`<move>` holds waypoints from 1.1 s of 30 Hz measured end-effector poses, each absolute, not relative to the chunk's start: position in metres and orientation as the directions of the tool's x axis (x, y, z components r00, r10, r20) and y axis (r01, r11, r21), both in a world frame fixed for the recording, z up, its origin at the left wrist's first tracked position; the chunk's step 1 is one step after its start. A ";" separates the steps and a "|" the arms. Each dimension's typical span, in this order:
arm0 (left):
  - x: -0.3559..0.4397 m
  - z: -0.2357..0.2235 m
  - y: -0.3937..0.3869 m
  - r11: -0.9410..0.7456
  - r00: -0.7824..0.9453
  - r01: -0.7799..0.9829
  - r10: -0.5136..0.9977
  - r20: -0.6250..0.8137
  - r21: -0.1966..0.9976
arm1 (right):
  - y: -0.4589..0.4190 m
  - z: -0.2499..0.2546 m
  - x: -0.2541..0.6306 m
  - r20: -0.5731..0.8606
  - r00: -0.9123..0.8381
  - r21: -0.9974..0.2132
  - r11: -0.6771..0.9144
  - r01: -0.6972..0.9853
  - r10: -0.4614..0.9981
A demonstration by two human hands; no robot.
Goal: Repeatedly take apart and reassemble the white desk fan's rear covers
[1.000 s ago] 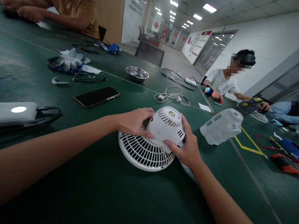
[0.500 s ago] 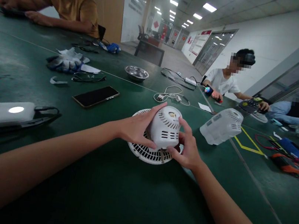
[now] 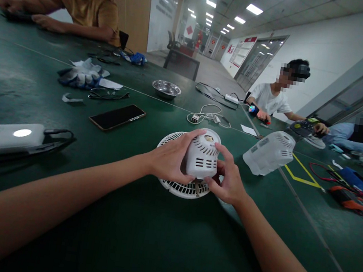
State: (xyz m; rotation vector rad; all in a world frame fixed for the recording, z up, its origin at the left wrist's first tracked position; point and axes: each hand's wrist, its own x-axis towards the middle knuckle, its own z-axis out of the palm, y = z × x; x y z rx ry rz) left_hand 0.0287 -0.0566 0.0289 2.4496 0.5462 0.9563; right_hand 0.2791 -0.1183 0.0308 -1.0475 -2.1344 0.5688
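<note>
Between my hands is a white, vented fan motor housing (image 3: 204, 155), its round opening facing up. It stands over a white round fan grille (image 3: 173, 188), whose middle is hidden beneath it. My left hand (image 3: 173, 155) wraps the housing's left side, thumb low at the front and fingers behind. From the right, my right hand (image 3: 228, 177) grips it, one finger on the upper edge and the thumb near the bottom. Farther right a translucent white plastic housing (image 3: 269, 153) lies on the green table (image 3: 140, 230).
A phone (image 3: 118, 117), a metal bowl (image 3: 166, 89) and a white cable (image 3: 205, 114) lie beyond my hands. Gloves (image 3: 83, 75) and a white device (image 3: 0, 140) are on the left. An orange-cased tool (image 3: 349, 199) lies right. Several people sit around the table.
My left hand has shifted slightly right and down around the housing, its fingers now nearer the top opening. The right hand stays nearly in place. The grille has barely moved.
</note>
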 end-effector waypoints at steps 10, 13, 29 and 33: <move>0.026 0.032 -0.054 -0.824 0.706 0.161 0.480 0.521 0.543 | -0.115 0.044 0.287 0.275 -0.536 -0.723 0.539 0.432 0.798; 0.027 0.032 -0.054 -0.823 0.699 0.164 0.486 0.525 0.544 | -0.115 0.045 0.288 0.278 -0.526 -0.717 0.538 0.443 0.804; 0.028 0.029 -0.053 -0.836 0.688 0.180 0.484 0.540 0.519 | -0.112 0.044 0.292 0.249 -0.490 -0.740 0.491 0.460 0.835; 0.027 0.030 -0.052 -0.835 0.697 0.172 0.478 0.534 0.523 | -0.113 0.046 0.290 0.245 -0.487 -0.737 0.487 0.468 0.838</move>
